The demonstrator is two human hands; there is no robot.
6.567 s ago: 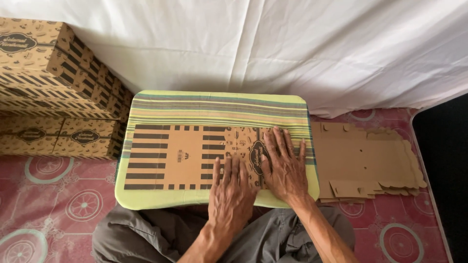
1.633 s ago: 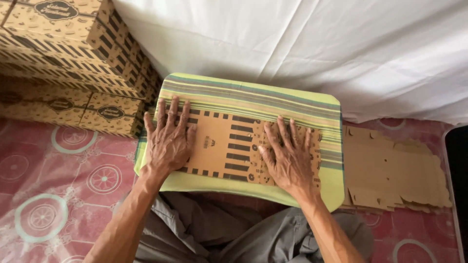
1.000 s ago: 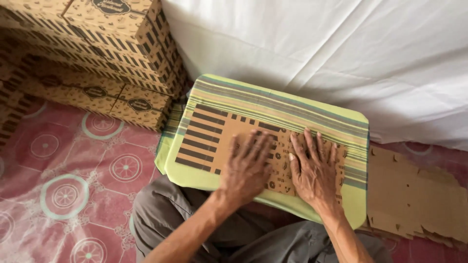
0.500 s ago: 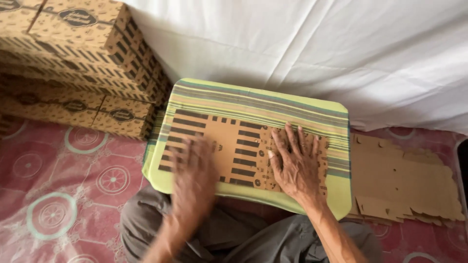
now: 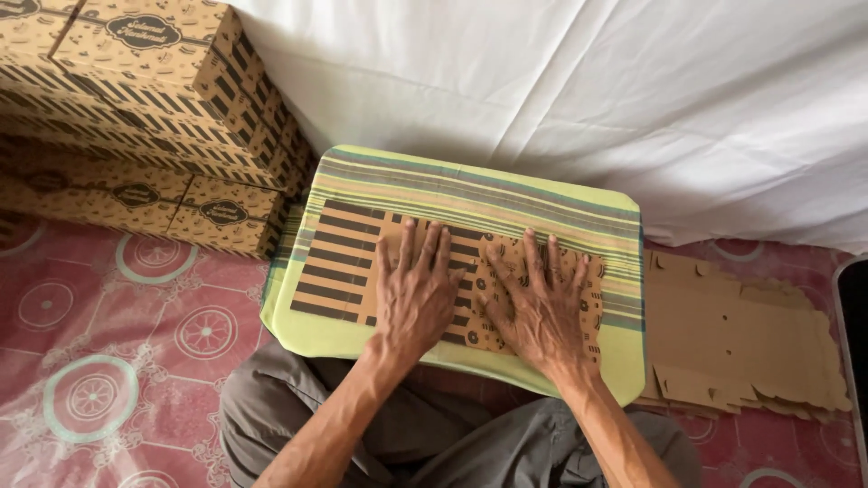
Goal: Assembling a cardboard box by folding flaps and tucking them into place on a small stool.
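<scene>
A flat brown cardboard box blank (image 5: 339, 267) with dark stripes and small prints lies on a green striped cushion (image 5: 470, 185) across my lap. My left hand (image 5: 416, 289) presses flat on the middle of the blank, fingers spread. Right beside it, my right hand (image 5: 538, 303) also lies flat with spread fingers, on the blank's right, printed part. Neither hand grips anything.
Finished printed cardboard boxes (image 5: 145, 99) are stacked at the left against a white cloth backdrop (image 5: 561, 81). A pile of plain flat blanks (image 5: 741, 334) lies on the red patterned floor mat (image 5: 108, 361) to the right of the cushion.
My left hand has slid from the blank's left part to its middle, next to the right hand. The right hand has stayed pressed on the right part. The view has shifted slightly.
</scene>
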